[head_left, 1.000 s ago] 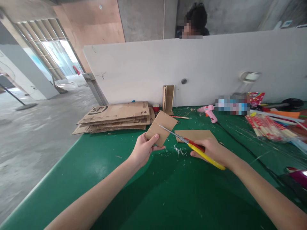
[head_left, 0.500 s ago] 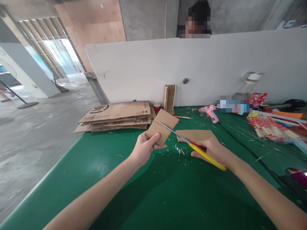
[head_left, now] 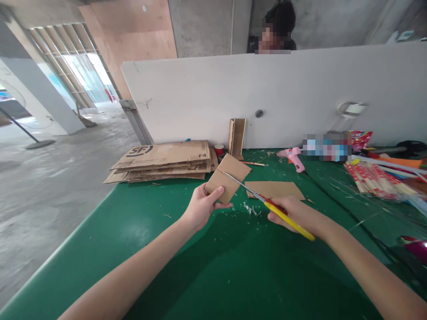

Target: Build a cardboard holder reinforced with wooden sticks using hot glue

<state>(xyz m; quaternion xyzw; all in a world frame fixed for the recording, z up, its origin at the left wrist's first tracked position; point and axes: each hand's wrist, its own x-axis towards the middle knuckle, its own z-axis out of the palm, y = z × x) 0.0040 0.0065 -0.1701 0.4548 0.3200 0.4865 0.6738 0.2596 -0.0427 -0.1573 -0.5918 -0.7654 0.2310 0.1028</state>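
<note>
My left hand (head_left: 203, 205) pinches the lower left corner of a small cardboard piece (head_left: 237, 169), held tilted above the green table. In my right hand (head_left: 289, 210) are scissors (head_left: 287, 218) with a yellow and a red handle. Their long metal blades lie across the cardboard piece, the tip near its left edge; the lower blade is mostly hidden. A flat cardboard strip (head_left: 275, 189) rests on the table just behind my right hand.
Behind are stacked cardboard sheets (head_left: 160, 155), a red tape roll (head_left: 219, 150), an upright cardboard channel (head_left: 238, 135) and a pink glue gun (head_left: 293, 158) with a black cord. Packaged sticks (head_left: 373, 178) lie right. Beyond the white board (head_left: 200, 98) sits a person (head_left: 282, 22).
The view has shifted slightly. The scissors' handles look a little closer together, and both hands hold the same things in nearly the same places.
</note>
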